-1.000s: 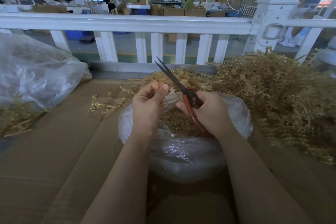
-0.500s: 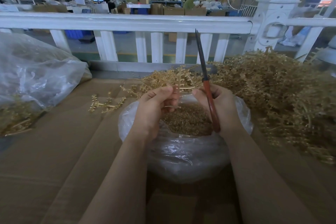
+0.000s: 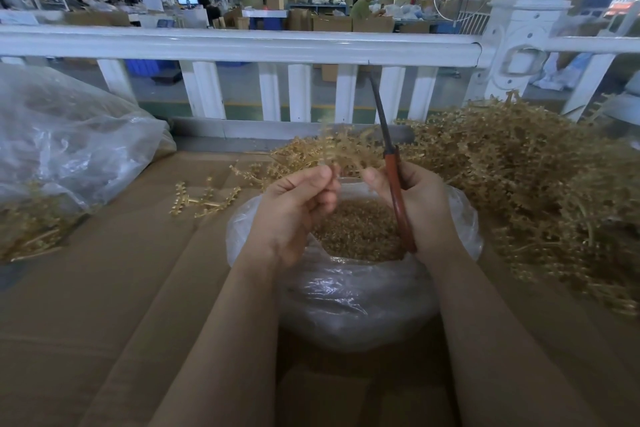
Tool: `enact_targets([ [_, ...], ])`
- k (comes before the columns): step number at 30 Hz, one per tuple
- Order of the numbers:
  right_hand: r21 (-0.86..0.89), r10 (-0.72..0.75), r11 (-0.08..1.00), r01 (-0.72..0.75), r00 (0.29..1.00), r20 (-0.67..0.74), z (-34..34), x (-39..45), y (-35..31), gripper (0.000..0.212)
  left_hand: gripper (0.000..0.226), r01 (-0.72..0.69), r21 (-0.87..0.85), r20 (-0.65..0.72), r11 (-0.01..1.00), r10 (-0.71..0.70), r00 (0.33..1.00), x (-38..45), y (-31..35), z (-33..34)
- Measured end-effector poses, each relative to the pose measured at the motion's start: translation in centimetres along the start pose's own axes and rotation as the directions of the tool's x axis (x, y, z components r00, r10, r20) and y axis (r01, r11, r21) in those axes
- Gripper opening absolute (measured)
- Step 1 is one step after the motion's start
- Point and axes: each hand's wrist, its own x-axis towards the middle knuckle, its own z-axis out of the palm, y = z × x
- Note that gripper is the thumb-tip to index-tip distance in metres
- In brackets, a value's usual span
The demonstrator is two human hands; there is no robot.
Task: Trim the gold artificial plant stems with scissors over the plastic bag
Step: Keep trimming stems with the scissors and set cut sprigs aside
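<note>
The left hand [image 3: 294, 208] pinches a gold stem [image 3: 341, 152] between thumb and curled fingers [image 3: 323, 198], just above the plastic bag [image 3: 346, 288]. The right hand [image 3: 420, 204] grips the red-handled scissors [image 3: 394, 184] — blades together, pointing up — above the bag too. Gold trimmings [image 3: 360, 232] fill the bag; a stem pile [image 3: 536, 191] lies right of it on the cardboard surface [image 3: 104, 305]. No writing is legible.

The metal scissors [image 3: 393, 180] have dark blades and glossy red-brown handles. Beside them, the heap of artificial plant stems [image 3: 519, 184] is pale gold, and the clear plastic bag [image 3: 346, 295] below the scissors shows white glints over golden-brown trimmings [image 3: 356, 232]. The cardboard-covered desk [image 3: 104, 305] is plain brown; the fence railing [image 3: 242, 45] beyond is white.
</note>
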Motion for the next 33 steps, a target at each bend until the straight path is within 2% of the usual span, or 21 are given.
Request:
enact_targets([
  [5,-0.192,-0.024,0.981,0.034,0.998,0.052,0.3,0.0,0.2,0.043,0.014,-0.098,-0.115,-0.131,0.989,0.082,0.988,0.3,0.0,-0.1],
  [9,-0.439,-0.033,0.895,0.084,0.992,0.123,0.7,-0.3,0.6,0.050,0.019,-0.149,-0.144,-0.200,0.978,0.118,0.973,0.5,0.1,-0.1],
  [12,-0.536,-0.043,0.836,0.116,0.988,0.146,0.7,-0.4,0.7,0.056,0.020,-0.183,-0.104,-0.210,0.978,0.158,0.965,0.5,0.0,-0.1],
  [14,-0.594,-0.067,0.791,0.147,0.986,0.155,0.6,-0.4,0.8,0.059,0.013,-0.205,-0.050,-0.199,0.977,0.191,0.961,0.5,-0.1,-0.2],
  [18,-0.629,-0.096,0.757,0.176,0.983,0.160,0.7,-0.6,0.6,0.059,0.019,-0.224,-0.004,-0.209,0.975,0.218,0.953,0.6,-0.2,-0.2],
  [30,-0.692,-0.134,0.695,0.195,0.981,0.142,0.8,-1.0,0.6,0.067,0.016,-0.218,-0.032,-0.215,0.975,0.206,0.955,0.5,-0.3,-0.2],
  [33,-0.699,-0.138,0.689,0.194,0.981,0.136,0.9,-1.0,0.5,0.061,0.015,-0.211,-0.039,-0.212,0.977,0.198,0.957,0.5,-0.3,-0.2],
])
